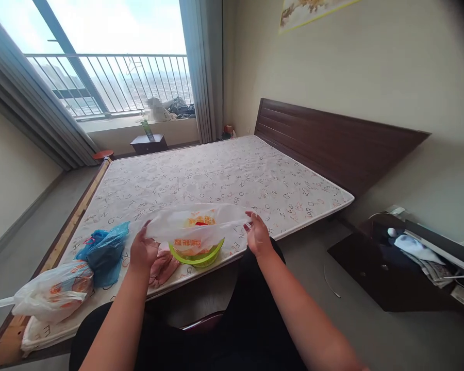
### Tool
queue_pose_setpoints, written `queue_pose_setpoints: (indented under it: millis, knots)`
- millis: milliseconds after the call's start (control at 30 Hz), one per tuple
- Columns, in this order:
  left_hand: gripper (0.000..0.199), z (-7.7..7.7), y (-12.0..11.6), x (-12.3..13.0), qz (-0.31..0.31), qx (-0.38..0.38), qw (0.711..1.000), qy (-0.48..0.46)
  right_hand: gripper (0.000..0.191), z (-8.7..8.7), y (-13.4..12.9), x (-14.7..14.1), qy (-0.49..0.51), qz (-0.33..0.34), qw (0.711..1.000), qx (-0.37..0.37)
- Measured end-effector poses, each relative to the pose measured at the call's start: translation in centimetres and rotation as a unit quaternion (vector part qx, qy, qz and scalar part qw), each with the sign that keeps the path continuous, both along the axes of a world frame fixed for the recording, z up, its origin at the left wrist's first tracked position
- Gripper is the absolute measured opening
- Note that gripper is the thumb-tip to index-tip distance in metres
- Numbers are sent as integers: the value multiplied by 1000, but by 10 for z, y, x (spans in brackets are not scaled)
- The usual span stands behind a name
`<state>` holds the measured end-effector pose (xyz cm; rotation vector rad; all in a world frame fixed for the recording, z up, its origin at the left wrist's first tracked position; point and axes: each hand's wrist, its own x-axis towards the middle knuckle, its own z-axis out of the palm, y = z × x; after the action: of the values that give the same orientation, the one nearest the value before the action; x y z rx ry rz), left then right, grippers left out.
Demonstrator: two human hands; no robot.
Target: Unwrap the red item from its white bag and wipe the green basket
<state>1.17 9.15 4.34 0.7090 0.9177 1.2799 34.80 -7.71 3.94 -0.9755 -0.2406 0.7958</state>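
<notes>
Both hands pinch one white plastic bag [199, 224] stretched over mattress edge [216, 175] | left hand [142, 251], right hand [258, 236] clamped on its ends | green basket [198, 256] half hidden behind | pink item [163, 267] unclear | two other bags: blue bag [104, 251], white bag [54, 293]

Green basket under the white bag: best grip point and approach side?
Probably the near rim of the green basket, approached from the person's side. Only that front arc shows; the white plastic bag, stretched between the left hand and right hand, drapes over the top and back, so those sides are blocked.
</notes>
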Motion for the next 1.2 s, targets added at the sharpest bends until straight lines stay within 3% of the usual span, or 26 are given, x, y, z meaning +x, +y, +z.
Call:
queue_pose_setpoints:
  millis: [100, 200, 300, 467, 633, 767, 867, 933, 1000, 1100, 1200]
  knots:
    - [22, -1, -18, -13, -79, -42, 996, -17, 29, 6, -3, -3, -3, 47, 997, 54]
    - [32, -3, -26, -17, -120, -73, 985, 98, 25, 18, -7, -9, -28, 99, 989, 109]
    - [37, 1, -20, -16, -69, -19, 988, 138, 29, 23, -8, -11, -8, 112, 985, 130]
    - [36, 20, -15, -18, 64, 64, 994, -54, 37, 14, -2, -5, 106, 62, 986, 109]
    - [49, 36, -32, -5, 34, 98, 991, -81, 44, 9, -1, -12, 90, 63, 987, 116]
    - [70, 53, -51, 16, 39, 186, 982, 13, 53, 17, -1, -18, -51, 119, 990, 50]
    - [62, 62, -71, 35, 33, 237, 965, 109, 45, 33, -1, -27, -255, 144, 956, -18]
    - [49, 62, -85, 46, -4, 207, 970, 124, 32, 47, -2, -39, -397, 144, 906, -16]
    - [37, 56, -97, 56, -83, 162, 975, 124, 27, 61, -3, -54, -494, 167, 853, 17]
    - [39, 40, -107, 66, -210, 180, 946, 170, 36, 73, -4, -74, -524, 242, 813, 78]
    - [55, 28, -110, 71, -273, 215, 914, 210, 32, 74, -3, -83, -516, 306, 793, 107]
